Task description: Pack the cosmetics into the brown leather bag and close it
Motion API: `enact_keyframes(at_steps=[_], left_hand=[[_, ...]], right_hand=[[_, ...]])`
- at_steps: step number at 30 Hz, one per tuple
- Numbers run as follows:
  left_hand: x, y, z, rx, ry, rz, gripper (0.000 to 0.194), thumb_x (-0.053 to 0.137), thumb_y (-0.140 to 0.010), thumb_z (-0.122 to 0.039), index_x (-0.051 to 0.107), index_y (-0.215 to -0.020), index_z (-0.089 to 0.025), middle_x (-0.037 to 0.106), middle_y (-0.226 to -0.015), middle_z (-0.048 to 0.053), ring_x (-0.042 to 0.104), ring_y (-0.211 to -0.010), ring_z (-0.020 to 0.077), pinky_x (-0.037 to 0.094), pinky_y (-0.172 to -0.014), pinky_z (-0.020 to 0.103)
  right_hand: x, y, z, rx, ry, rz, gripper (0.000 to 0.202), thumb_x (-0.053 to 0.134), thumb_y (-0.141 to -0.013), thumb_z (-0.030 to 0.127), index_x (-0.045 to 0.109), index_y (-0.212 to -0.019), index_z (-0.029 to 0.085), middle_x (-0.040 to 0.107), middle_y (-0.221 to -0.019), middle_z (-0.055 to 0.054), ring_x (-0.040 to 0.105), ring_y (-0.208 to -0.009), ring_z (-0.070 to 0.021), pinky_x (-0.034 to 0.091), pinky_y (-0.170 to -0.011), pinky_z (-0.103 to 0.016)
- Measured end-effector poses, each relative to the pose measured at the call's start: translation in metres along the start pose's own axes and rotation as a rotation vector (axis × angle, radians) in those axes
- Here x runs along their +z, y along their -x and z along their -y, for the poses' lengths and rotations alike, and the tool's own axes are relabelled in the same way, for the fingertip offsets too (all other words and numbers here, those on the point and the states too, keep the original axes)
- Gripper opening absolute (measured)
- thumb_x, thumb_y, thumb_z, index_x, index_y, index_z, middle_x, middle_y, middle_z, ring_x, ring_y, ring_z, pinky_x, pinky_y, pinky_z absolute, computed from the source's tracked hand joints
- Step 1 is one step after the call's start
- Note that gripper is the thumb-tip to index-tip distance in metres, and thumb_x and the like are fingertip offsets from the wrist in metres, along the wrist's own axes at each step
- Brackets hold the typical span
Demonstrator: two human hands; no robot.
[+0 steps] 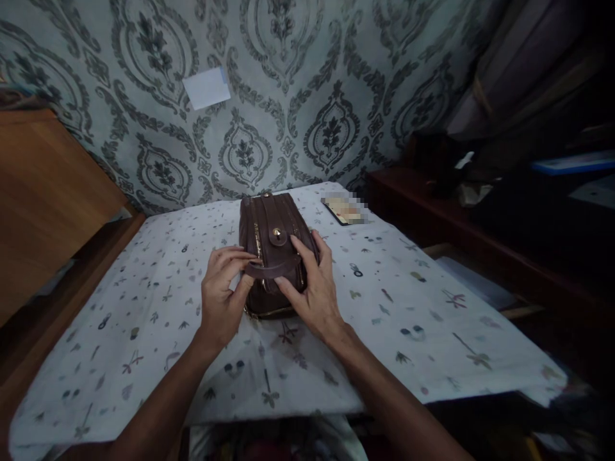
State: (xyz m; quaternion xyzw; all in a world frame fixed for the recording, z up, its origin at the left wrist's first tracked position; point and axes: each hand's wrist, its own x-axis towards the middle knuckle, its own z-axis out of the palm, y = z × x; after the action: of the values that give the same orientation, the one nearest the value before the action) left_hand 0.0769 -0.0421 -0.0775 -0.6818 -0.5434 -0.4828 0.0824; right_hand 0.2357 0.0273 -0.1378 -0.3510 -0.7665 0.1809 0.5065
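A dark brown leather bag (264,218) with gold zippers and a round gold stud lies in the middle of the cloth-covered table. My left hand (225,289) is at its near left side, fingertips and thumb closed on the left end of the bag's brown strap (273,269), beside a gold zipper. Whether a zipper pull is also between those fingers is hidden. My right hand (314,278) grips the bag's right side, with the thumb at the strap and the index finger on the top near the stud.
A phone (343,210) with a partly blurred screen lies to the bag's right on the white patterned tablecloth (394,288). Patterned wallpaper with a white paper (207,88) rises behind. A wooden panel (48,198) stands at left, dark red furniture (432,224) at right.
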Motion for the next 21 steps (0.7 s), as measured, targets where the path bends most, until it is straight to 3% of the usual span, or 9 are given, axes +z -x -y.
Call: enact_keyframes(at_steps=[8, 13, 21], left_hand=[[-0.001, 0.007, 0.006, 0.16, -0.002, 0.006, 0.014, 0.059, -0.094, -0.021, 0.07, -0.103, -0.021, 0.072, -0.098, 0.006, 0.06, -0.109, 0.0236, 0.049, -0.096, 0.043], [-0.001, 0.016, 0.009, 0.241, -0.042, 0.008, 0.024, 0.058, -0.092, -0.012, 0.069, -0.111, -0.023, 0.074, -0.101, 0.006, 0.061, -0.109, 0.0238, 0.05, -0.094, 0.045], [0.0, 0.028, 0.009, 0.291, -0.08, -0.009, 0.039, 0.06, -0.088, -0.006, 0.066, -0.12, -0.025, 0.074, -0.103, 0.006, 0.06, -0.104, 0.0236, 0.052, -0.089, 0.044]], right_hand=[[0.001, -0.001, -0.001, -0.015, 0.008, 0.0, 0.063, 0.056, -0.091, 0.043, 0.035, -0.149, 0.028, 0.02, -0.158, -0.015, 0.025, -0.148, -0.0344, 0.033, -0.115, -0.061], [0.003, -0.001, -0.001, -0.022, 0.013, -0.017, 0.062, 0.057, -0.092, 0.044, 0.038, -0.147, 0.024, 0.022, -0.156, -0.017, 0.026, -0.148, -0.0337, 0.032, -0.116, -0.058], [0.004, -0.001, -0.002, -0.018, 0.006, -0.023, 0.061, 0.055, -0.093, 0.047, 0.036, -0.148, 0.028, 0.022, -0.156, -0.015, 0.028, -0.147, -0.0337, 0.033, -0.115, -0.061]])
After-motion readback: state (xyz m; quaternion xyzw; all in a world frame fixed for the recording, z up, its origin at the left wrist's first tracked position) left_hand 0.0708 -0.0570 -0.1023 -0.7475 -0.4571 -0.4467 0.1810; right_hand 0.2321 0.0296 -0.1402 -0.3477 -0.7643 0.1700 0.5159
